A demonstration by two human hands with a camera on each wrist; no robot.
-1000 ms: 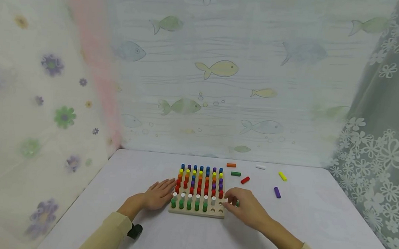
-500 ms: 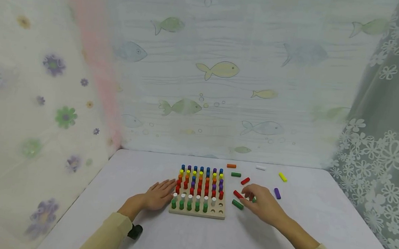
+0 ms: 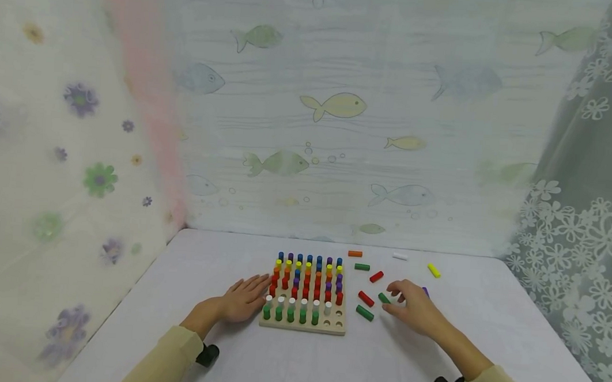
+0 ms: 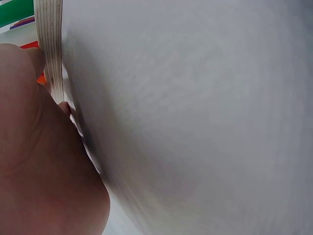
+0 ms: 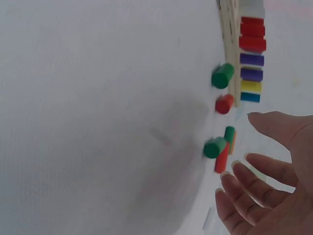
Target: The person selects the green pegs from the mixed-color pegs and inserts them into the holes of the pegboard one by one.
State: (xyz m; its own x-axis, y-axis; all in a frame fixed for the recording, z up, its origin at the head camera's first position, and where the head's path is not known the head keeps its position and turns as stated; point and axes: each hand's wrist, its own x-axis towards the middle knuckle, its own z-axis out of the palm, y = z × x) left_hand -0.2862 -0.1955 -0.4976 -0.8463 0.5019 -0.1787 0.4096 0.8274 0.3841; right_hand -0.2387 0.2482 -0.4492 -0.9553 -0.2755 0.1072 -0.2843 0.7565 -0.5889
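Three loose green pegs (image 3: 365,313), two red pegs (image 3: 366,298); right hand (image 3: 418,309), fingers apart, beside one green; left hand (image 3: 240,303) straight-fingered at the board (image 3: 301,328)!

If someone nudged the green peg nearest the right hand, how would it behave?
The green peg would probably roll, being round and lying on its side. It looks stiff, with a straight body, and likely light, being small beside the right hand.

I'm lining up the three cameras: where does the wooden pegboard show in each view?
Head: pegboard low, near the middle.
Left wrist: only part of the pegboard, upper left, beside the left hand.
Right wrist: pegboard upper right, above the right hand.
Shared landmark: white tablecloth.
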